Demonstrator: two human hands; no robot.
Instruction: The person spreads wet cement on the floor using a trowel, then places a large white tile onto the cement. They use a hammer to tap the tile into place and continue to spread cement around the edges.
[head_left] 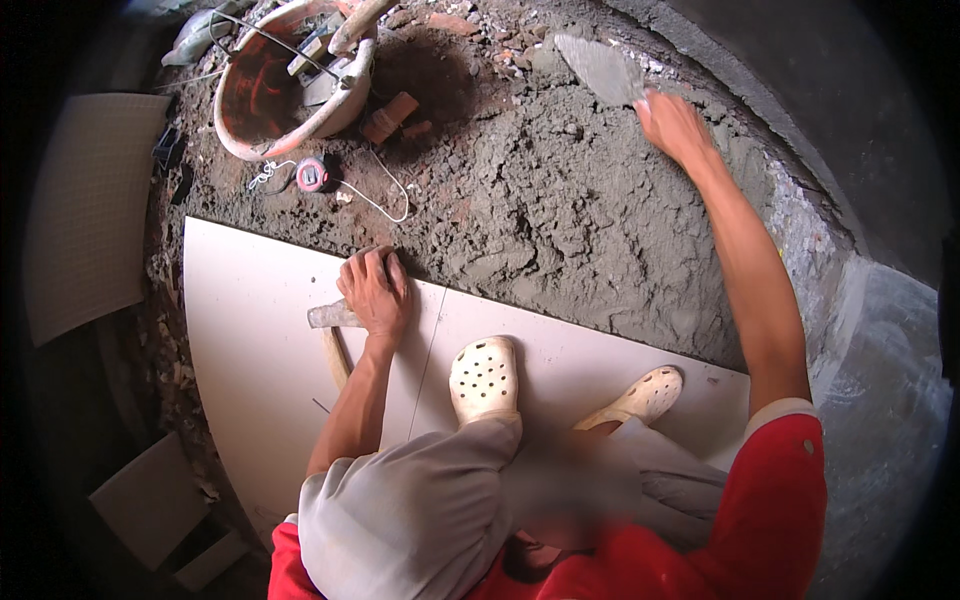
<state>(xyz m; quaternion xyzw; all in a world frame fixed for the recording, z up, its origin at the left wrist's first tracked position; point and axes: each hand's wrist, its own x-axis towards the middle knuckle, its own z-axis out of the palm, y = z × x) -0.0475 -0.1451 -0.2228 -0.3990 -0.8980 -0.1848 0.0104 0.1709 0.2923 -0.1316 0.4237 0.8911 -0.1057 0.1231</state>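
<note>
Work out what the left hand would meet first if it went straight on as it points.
Probably the white cord on the rough ground ahead of the left hand, though depth is unclear.

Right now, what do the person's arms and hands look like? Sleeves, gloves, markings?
Left hand and right hand: no gloves, no watch seen. Left forearm and right forearm: bare. Right sleeve: short, red, pale cuff, small round greyish mark near it. Left sleeve: mostly hidden, red with a pale edge. No cables on either arm.
</note>
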